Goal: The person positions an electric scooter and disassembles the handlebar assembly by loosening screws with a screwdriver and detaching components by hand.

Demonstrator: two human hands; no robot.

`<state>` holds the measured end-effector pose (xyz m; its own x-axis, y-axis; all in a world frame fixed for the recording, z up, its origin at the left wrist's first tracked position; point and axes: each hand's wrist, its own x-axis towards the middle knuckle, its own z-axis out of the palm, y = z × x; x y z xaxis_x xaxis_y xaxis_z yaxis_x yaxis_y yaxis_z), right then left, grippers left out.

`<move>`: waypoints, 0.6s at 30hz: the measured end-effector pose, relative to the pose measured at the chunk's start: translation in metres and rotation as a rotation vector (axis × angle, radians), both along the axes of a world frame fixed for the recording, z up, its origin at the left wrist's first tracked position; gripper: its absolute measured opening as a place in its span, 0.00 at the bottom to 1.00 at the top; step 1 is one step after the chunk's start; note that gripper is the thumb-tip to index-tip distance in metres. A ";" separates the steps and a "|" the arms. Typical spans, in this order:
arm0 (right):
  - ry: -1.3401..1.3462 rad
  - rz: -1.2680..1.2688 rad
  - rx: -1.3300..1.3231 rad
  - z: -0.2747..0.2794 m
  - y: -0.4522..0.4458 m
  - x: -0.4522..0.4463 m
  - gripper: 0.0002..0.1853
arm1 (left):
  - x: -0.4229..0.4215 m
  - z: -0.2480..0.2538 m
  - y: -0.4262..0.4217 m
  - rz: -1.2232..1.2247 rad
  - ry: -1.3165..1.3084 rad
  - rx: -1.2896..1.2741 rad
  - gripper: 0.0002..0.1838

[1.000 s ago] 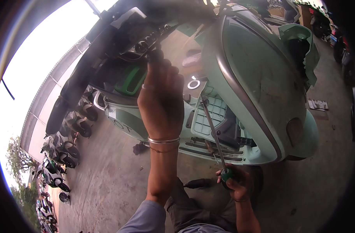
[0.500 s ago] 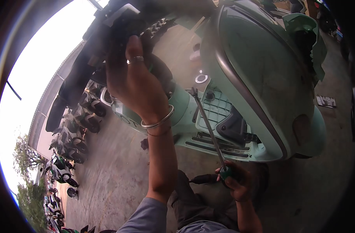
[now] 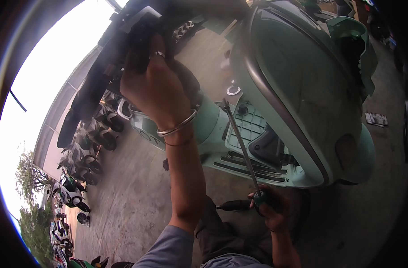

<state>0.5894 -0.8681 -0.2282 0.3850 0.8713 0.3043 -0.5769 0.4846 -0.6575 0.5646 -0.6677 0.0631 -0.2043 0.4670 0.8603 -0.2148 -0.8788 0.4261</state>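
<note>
My left hand (image 3: 157, 89), with a ring and a metal bangle, reaches up into the dark handlebar area (image 3: 143, 27) of a mint-green scooter (image 3: 298, 85). Its fingers are lost in shadow among dark parts, so their grip is hidden. Low in front of me, my right hand (image 3: 273, 209) is closed around the green handle of a long screwdriver (image 3: 242, 145). The shaft points up and away across the scooter's footboard (image 3: 253, 172). Behind the shaft lie a mint ribbed panel (image 3: 246, 127) and a dark grey plastic part (image 3: 265, 145).
A dark tapered object (image 3: 235, 205) lies near my legs, beside the right hand. Parked motorbikes (image 3: 81, 161) line the left side. On the concrete floor are a whitish ring-shaped piece (image 3: 233, 90) and a flat rectangular item (image 3: 376, 119) at right.
My left hand has pushed slightly farther up into the handlebar area, its wrist turning, and its fingers are more hidden. The right hand and screwdriver stay nearly still.
</note>
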 end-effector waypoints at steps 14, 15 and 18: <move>-0.009 0.029 -0.072 -0.007 0.011 -0.012 0.25 | -0.004 0.010 -0.008 -0.200 -0.003 0.116 0.17; 0.004 0.016 -0.085 -0.007 0.009 -0.012 0.25 | -0.003 0.010 -0.008 -0.208 -0.061 0.049 0.16; 0.004 -0.015 -0.086 -0.009 0.006 -0.011 0.25 | 0.010 0.004 -0.017 -0.113 -0.164 -0.029 0.14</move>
